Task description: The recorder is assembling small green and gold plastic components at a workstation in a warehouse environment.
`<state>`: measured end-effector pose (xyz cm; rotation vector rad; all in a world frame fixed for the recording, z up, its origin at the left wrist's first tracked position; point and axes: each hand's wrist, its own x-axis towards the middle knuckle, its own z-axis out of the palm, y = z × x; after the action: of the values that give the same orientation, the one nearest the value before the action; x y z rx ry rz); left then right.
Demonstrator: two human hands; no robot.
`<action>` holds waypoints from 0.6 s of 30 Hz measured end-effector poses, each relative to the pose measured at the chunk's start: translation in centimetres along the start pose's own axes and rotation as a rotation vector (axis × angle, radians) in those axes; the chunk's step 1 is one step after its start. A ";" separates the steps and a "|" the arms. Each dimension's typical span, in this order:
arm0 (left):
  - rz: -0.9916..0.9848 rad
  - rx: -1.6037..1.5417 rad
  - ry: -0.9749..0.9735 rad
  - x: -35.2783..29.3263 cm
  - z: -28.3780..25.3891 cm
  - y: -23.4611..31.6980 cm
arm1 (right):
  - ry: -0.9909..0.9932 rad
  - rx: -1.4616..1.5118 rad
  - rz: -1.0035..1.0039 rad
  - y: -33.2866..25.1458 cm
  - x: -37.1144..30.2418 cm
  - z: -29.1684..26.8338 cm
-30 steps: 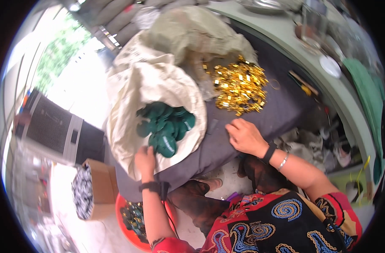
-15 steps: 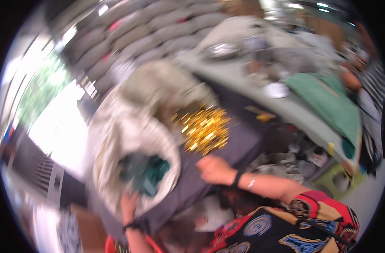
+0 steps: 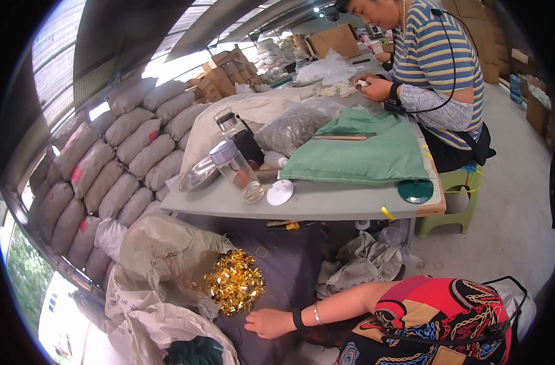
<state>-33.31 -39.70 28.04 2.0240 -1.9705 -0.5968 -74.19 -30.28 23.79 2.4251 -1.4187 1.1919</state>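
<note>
1. On the dark cloth (image 3: 294, 267), gold pieces (image 3: 235, 283) lie heaped beside the beige sack (image 3: 162, 243), probably for easy reach.
2. I see the right hand (image 3: 271, 323) curled just beside them; I cannot tell how tight its grip is, or whether it holds anything.
3. My view misses the left hand.
4. The white sack (image 3: 150, 322) likely keeps green pieces (image 3: 194, 353) together.

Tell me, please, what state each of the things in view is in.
Gold pieces: loosely heaped.
White sack: mouth open, dark green pieces inside.
Right hand: curled, beside the gold pieces; whether it holds anything is unclear.
Left hand: out of view.
Lavender-lidded bottle: lid on, standing on the grey table.
White disc: lying flat.
Green cloth: spread out.
Grey sacks: full, stacked.
</note>
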 end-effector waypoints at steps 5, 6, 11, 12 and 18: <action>-0.014 -0.174 0.019 -3.1 -1.3 3.1 | 0.002 0.012 0.025 -0.1 0.6 0.9; -0.063 -0.184 -0.006 -3.5 -1.9 4.3 | 0.013 0.007 0.022 -0.3 0.8 1.0; 0.091 -0.352 -0.030 0.2 0.1 -3.3 | 0.035 0.020 0.041 -1.0 1.4 -0.4; 0.093 -0.355 -0.055 -0.4 -0.1 -0.3 | 0.006 0.073 0.064 0.1 1.0 -0.7; -0.076 -0.321 0.377 -2.8 2.5 -0.8 | 0.040 0.142 0.089 0.7 0.3 -0.8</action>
<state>-33.73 -36.65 25.83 1.8564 -1.4835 -0.4686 -75.14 -30.52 24.35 2.4359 -1.4938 1.3975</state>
